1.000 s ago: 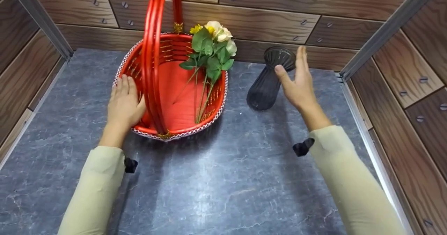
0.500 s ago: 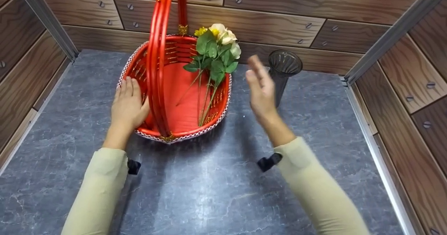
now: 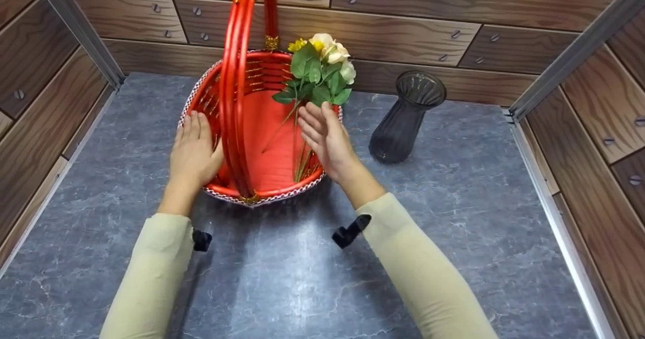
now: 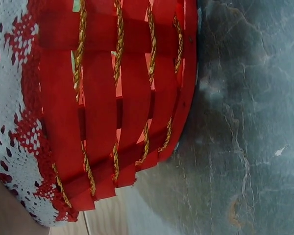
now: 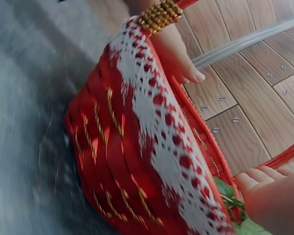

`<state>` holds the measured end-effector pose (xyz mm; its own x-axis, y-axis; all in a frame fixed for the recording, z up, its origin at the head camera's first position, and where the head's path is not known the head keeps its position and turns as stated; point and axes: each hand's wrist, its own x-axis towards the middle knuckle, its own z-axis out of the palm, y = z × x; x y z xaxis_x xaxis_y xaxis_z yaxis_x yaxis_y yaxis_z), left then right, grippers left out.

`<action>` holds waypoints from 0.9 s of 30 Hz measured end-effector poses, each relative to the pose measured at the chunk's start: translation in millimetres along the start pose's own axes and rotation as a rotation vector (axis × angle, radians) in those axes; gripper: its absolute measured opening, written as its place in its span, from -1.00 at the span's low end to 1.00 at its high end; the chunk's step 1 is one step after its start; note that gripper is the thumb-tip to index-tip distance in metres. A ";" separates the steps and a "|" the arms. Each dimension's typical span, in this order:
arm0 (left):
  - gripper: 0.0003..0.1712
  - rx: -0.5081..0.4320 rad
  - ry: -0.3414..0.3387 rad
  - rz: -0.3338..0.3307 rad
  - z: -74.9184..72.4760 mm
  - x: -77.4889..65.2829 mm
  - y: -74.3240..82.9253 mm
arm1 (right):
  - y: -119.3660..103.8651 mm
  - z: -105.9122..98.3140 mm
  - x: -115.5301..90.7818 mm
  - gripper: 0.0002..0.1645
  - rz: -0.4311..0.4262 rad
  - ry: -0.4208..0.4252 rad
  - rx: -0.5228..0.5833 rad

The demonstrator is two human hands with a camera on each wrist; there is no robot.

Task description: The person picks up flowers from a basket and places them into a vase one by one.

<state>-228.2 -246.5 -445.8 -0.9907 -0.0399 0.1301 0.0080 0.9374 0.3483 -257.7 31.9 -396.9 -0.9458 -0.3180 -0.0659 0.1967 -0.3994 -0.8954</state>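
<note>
A red woven basket (image 3: 257, 127) with a tall arched handle stands on the grey surface, left of the middle. My left hand (image 3: 194, 152) rests on its left rim, fingers straight. A bunch of artificial flowers (image 3: 327, 67), cream and yellow blooms with green leaves, leans inside against the right rim. My right hand (image 3: 330, 145) is over that rim beside the stems, fingers extended and gripping nothing; it hides part of the stems. In the right wrist view the right hand (image 5: 277, 193) is near the green stems. The left wrist view shows the basket's outer wall (image 4: 112, 98).
A dark ribbed glass vase (image 3: 403, 122) stands upright to the right of the basket. Wood-patterned walls (image 3: 393, 37) enclose the back and sides, with metal posts (image 3: 554, 62) at the corners. White lace trim (image 5: 157, 127) runs along the basket's rim.
My right hand has moved left, away from beside the vase, to the basket's right rim by the stems. My left hand stays on the left rim.
</note>
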 end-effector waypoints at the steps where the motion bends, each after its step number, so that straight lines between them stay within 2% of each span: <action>1: -0.08 -0.001 0.001 -0.001 0.2 0.2 -0.1 | 1.9 0.7 2.2 -0.19 0.020 0.000 0.026; 6: -0.09 -0.008 0.007 -0.005 -0.1 0.5 -0.1 | 11.3 2.4 15.8 -0.09 0.105 0.019 0.185; 10: -0.09 -0.009 -0.002 -0.004 -0.6 0.3 1.7 | 18.6 1.9 25.8 -0.06 0.140 0.049 0.261; 16: -0.08 -0.007 -0.021 -0.005 -0.5 -0.3 3.1 | 27.1 3.2 33.4 -0.05 0.180 0.078 0.298; 27: -0.10 -0.004 -0.007 -0.002 -1.5 -0.4 0.4 | 30.4 6.0 43.6 -0.01 0.236 0.093 0.332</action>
<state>-227.6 -246.6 -444.3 -0.9916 -0.0391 0.1234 0.0069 0.9359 0.3522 -291.4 0.8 -424.4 -0.8809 -0.3615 -0.3055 0.4694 -0.5848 -0.6615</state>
